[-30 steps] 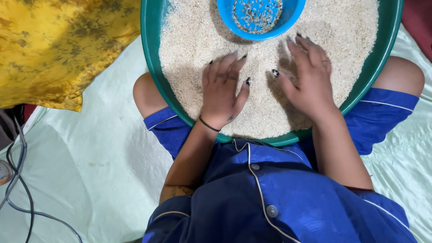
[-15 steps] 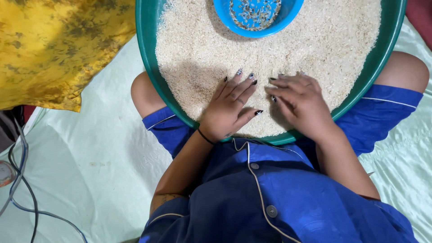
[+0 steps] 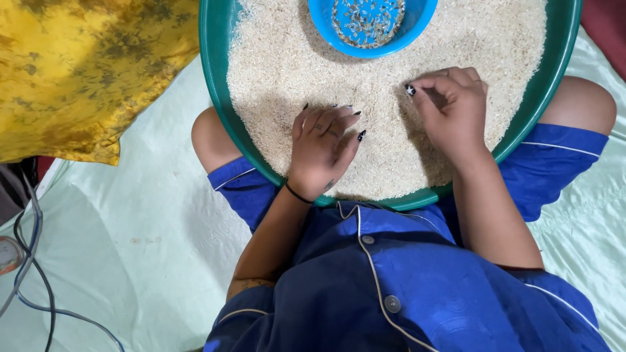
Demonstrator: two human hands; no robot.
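Sorting appears in hand: the left hand lies flat, fingers apart, on the rice in the green basin. The right hand is pinched together, contents indiscernible. Next move likely calls for a careful carry to the blue bowl.

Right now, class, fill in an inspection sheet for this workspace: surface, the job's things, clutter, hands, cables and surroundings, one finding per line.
Surface: pale green sheet under the seated person, who wears blue clothes.
Job's things: large round green tray on the lap, filled with white rice; small blue bowl sitting in the rice at the far side, holding dark picked-out bits.
Clutter: yellow patterned cloth at left.
Hands: left hand lies palm down on the rice; right hand has fingertips pinched together just over the rice.
Cables: dark cables loop along the left edge.
Surroundings: dark red fabric at top right.
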